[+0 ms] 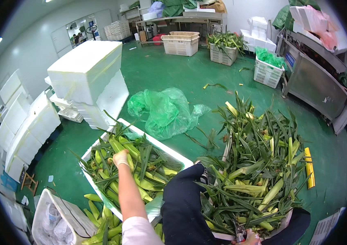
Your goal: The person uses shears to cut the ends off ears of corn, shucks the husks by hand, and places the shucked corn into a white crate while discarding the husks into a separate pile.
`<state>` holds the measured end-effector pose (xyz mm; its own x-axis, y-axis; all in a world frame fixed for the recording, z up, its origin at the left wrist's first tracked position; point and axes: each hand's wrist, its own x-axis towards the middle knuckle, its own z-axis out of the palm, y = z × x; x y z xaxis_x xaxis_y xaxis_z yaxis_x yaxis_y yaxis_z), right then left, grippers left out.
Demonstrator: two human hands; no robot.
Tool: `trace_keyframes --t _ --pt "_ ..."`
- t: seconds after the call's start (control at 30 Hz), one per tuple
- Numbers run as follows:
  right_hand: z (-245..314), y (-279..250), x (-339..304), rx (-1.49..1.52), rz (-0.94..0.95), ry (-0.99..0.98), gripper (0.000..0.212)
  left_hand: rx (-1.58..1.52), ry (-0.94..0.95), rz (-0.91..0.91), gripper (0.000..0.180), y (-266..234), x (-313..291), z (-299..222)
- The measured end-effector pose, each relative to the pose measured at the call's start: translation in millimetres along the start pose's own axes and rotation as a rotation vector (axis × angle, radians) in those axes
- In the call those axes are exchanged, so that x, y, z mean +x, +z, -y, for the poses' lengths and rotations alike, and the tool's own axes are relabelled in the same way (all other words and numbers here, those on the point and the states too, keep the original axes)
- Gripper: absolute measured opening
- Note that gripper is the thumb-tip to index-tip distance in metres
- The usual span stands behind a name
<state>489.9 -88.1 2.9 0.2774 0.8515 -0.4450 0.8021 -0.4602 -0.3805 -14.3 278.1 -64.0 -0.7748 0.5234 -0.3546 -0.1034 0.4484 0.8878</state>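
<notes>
My left hand reaches into a white foam box filled with green-husked corn. Its fingers are closed on an ear of corn with the husk still on; part of the grip is hidden. At the bottom edge, my right hand is closed around what looks like a pair of pruning shears, with metal and a bit of red showing. Just beyond the shears, a heap of corn leaves and stalk trimmings overflows a light-coloured crate, mostly buried. My dark-trousered leg stands between box and heap.
More corn ears lie at lower left beside a white crate of clear bags. A green plastic sheet lies on the floor ahead. Foam boxes stack at left; a yellow bar lies right of the heap.
</notes>
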Motion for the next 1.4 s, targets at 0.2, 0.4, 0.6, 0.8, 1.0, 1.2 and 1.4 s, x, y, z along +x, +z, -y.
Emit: trace_keyframes --t 0.2,0.4,0.6,0.8,1.0,1.2,1.4 --pt "30.3 -29.1 11.3 -0.014 -0.102 -0.339 0.080 -0.802 -0.037 0.564 0.031 -23.0 -124.5 8.6" --pt "74.8 -30.9 4.3 0.189 -0.197 -0.545 0.070 -0.684 0.134 0.741 0.044 -16.5 -233.5 0.6" --pt "133.5 -43.9 52.3 1.271 0.144 -0.456 0.051 0.086 0.678 0.813 0.062 -20.1 -343.0 9.9" --pt "120.4 -64.2 120.2 1.311 0.047 -0.340 0.048 0.088 0.883 0.849 0.034 -0.6 -267.0 -44.8" --pt "4.2 -56.3 132.5 -0.095 -0.416 0.082 0.082 0.409 0.635 -0.208 0.046 -38.0 -61.0 -42.2" --pt "136.4 -93.6 158.9 -0.104 -0.665 -0.376 0.055 0.841 0.083 -0.629 0.074 -183.5 34.3 81.5" --pt "429.1 1.5 283.6 -0.161 -0.093 -0.711 0.056 0.862 0.184 -0.588 0.076 -209.5 130.9 138.8"
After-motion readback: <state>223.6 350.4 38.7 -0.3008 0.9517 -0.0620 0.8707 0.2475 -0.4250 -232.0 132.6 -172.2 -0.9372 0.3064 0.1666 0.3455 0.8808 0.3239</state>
